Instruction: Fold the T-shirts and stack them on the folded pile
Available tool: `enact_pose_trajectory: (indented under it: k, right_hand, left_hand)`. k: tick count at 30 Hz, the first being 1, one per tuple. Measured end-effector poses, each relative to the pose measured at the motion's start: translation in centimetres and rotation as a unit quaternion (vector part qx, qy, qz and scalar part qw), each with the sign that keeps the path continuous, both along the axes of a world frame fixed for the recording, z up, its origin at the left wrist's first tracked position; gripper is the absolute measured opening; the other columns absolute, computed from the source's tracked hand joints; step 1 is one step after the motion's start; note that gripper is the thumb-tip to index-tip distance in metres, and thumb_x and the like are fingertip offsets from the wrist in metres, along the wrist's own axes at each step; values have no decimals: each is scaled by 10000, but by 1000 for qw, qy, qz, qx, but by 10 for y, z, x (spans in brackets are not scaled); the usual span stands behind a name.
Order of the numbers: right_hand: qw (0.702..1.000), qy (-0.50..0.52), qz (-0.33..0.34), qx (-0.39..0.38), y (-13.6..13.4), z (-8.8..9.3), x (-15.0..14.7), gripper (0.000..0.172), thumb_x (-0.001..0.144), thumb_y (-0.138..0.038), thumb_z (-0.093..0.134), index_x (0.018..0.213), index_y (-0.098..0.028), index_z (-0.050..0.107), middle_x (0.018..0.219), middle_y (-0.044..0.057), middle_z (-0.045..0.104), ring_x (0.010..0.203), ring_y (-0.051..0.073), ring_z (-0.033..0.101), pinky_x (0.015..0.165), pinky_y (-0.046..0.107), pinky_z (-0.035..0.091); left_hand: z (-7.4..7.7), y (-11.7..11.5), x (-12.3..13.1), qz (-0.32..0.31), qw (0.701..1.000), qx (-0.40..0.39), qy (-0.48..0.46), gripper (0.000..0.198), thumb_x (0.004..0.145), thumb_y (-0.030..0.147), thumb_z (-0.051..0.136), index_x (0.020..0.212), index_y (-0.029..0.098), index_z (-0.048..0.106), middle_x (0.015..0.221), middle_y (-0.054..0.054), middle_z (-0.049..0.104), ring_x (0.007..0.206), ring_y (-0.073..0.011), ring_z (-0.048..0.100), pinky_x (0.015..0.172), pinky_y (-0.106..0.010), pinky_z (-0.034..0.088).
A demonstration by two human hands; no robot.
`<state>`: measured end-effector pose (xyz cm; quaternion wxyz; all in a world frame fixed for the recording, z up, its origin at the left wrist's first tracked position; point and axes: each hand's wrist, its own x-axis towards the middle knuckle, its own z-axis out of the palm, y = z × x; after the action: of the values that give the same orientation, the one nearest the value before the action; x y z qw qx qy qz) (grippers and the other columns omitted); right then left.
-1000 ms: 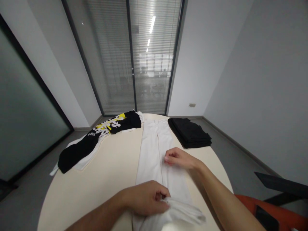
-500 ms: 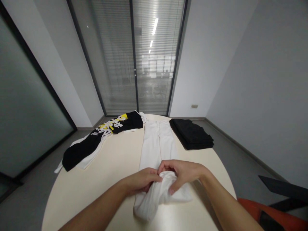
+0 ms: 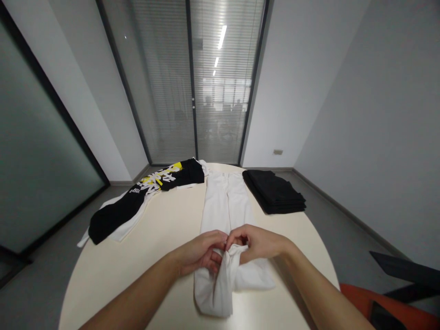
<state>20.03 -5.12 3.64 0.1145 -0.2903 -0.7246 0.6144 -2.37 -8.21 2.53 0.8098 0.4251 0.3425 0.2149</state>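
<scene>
White trousers (image 3: 216,205) lie lengthwise on the round table, both legs stretching away to the far edge. Their near end is bunched and partly lifted, with a fold of cloth hanging toward me. My left hand (image 3: 202,253) is at the left of this bunch, thumb and forefinger pinching the cloth while the other fingers curl beneath. From the right, my right hand (image 3: 256,243) grips the gathered edge between thumb and fingers. The two sets of fingertips nearly meet over the middle of the cloth.
A stack of folded black garments (image 3: 275,192) sits at the table's right. Along the left edge lie black and white tops (image 3: 120,215) with a yellow and white print. The pale round table (image 3: 165,224) has an orange and black chair (image 3: 388,307) at lower right.
My left hand has shifted slightly up, its fingers more spread. My right thumb has drawn in toward the fingers, and the cloth between the hands is gathered into a narrower upright fold.
</scene>
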Motion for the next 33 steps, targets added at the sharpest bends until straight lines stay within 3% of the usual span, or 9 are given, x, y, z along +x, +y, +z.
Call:
enact_pose_trajectory:
  k: [5,11,18,24,28,31,33]
  right_hand:
    - [1000,11,5,20,-3,3,-3,426,640,-173,797,1062,-177,740,944,12,722,845,154,648,804,261,491]
    - [993,38,65,86,-5,10,-8,539,650,-265,846,1177,-233,744,1177,57,713,1092,226,640,1004,337,459]
    - [986,79,119,87,-13,17,-16,476,730,-360,825,1185,-241,752,1164,72,711,1080,216,647,976,312,469]
    - [985,72,130,93,-11,13,-15,333,721,-405,835,976,-193,815,944,53,715,902,173,644,913,290,476]
    - [994,48,71,61,-4,7,-8,335,752,-395,809,986,-158,780,946,51,728,902,182,643,887,295,478]
    - [996,21,-30,85,5,0,-1,324,826,-424,736,995,-149,744,915,35,717,845,169,621,818,278,467]
    - [988,9,-102,118,12,-6,3,336,865,-457,685,989,-147,722,896,32,702,808,163,600,773,269,454]
  left_hand:
    - [1,0,0,8,1000,1,4,435,784,496,693,1036,174,544,879,-10,639,596,-106,623,531,-217,450]
    - [1,-2,1,1,1000,2,0,476,781,535,704,1044,174,540,811,4,616,609,-121,627,533,-227,471]
    - [-4,-3,2,1,1000,2,-13,440,803,515,698,1034,174,545,795,7,627,565,-111,601,515,-229,485]
    - [-6,-1,2,-17,1000,-5,3,478,799,520,689,1100,184,530,874,-27,655,618,-145,656,588,-270,510]
    - [-4,2,-1,15,999,33,-11,487,829,521,667,1142,180,516,1046,-68,648,710,-142,656,661,-285,502]
    - [-2,8,-11,49,993,106,23,549,863,577,624,1225,183,498,1195,-105,607,826,-151,644,741,-299,492]
    - [-1,12,-19,34,983,168,61,644,844,604,646,1310,197,468,1295,-125,558,928,-170,629,820,-319,479]
